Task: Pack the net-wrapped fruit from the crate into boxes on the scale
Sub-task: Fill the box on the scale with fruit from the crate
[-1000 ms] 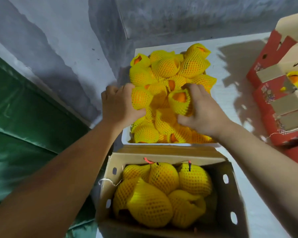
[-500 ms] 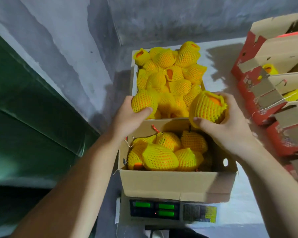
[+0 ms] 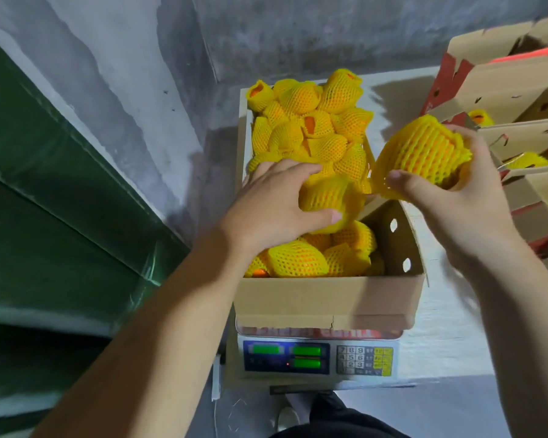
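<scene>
A white crate (image 3: 243, 128) at the back holds a heap of oranges in yellow foam nets (image 3: 310, 121). In front of it an open cardboard box (image 3: 329, 298) sits on a digital scale (image 3: 317, 358) and holds several netted fruit (image 3: 298, 263). My left hand (image 3: 276, 203) grips one netted fruit (image 3: 329, 197) just above the box's back edge. Another netted fruit (image 3: 424, 150) is held by my right hand (image 3: 456, 197) above and to the right of the box.
Red-and-brown cardboard boxes (image 3: 519, 90) with open flaps stand stacked at the right, some with netted fruit inside. A green tarpaulin (image 3: 60, 200) lies at the left. A grey concrete wall rises behind. The scale stands on a white surface (image 3: 440, 343).
Both hands have carried their fruit from the crate toward the box. The left hand's fruit has sunk to the box's back edge; the right hand has swung its fruit out to the right.
</scene>
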Motion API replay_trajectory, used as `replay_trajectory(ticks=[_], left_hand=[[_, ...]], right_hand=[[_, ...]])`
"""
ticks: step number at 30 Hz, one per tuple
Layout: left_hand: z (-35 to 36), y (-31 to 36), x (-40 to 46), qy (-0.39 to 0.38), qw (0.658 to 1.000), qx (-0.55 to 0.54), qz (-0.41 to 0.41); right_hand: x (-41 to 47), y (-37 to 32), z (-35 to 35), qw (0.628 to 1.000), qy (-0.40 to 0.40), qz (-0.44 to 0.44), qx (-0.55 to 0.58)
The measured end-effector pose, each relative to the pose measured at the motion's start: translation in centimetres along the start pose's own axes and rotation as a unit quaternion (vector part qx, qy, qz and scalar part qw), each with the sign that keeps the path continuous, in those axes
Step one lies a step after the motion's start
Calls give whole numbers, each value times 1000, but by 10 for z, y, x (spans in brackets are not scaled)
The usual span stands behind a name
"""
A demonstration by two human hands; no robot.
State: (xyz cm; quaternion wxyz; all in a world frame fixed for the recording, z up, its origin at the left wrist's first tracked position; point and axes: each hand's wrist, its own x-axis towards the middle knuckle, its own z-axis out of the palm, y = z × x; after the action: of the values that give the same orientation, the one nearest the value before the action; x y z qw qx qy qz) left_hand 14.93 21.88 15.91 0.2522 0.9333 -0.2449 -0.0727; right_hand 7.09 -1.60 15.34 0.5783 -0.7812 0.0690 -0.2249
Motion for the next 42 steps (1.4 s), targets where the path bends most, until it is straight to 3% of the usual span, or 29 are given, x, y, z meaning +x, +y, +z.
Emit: replay_trajectory(ticks=[4,7,11,15,18,25,30,37,42], left_hand=[[-3,-1,-27,59,970,-234,-43],[-7,-6,-55,76,953,-289,-46],[-2,2,-89,3,933,-360,-9],[5,-5,-116,37,913,-405,14],[9,-14,-133,67,905,-419,26],[17,-27,-161,121,878,-462,25],[15,-30,-176,153,887,-434,16],[4,-38,-183,88,921,-375,49],[-12,-67,-185,172,926,-335,-17]], right_hand=[[-15,-13,-2,1000,-16,6,15],[-31,-19,11,998,-55,24,30],[-55,-34,43,989,-119,50,74],[-77,-47,70,966,-176,93,167],[-91,-55,82,945,-212,123,218],[-119,-65,91,946,-219,125,206],[-128,-75,89,945,-239,100,199],[-133,-70,89,951,-217,77,205],[-108,-67,81,976,-108,2,191]])
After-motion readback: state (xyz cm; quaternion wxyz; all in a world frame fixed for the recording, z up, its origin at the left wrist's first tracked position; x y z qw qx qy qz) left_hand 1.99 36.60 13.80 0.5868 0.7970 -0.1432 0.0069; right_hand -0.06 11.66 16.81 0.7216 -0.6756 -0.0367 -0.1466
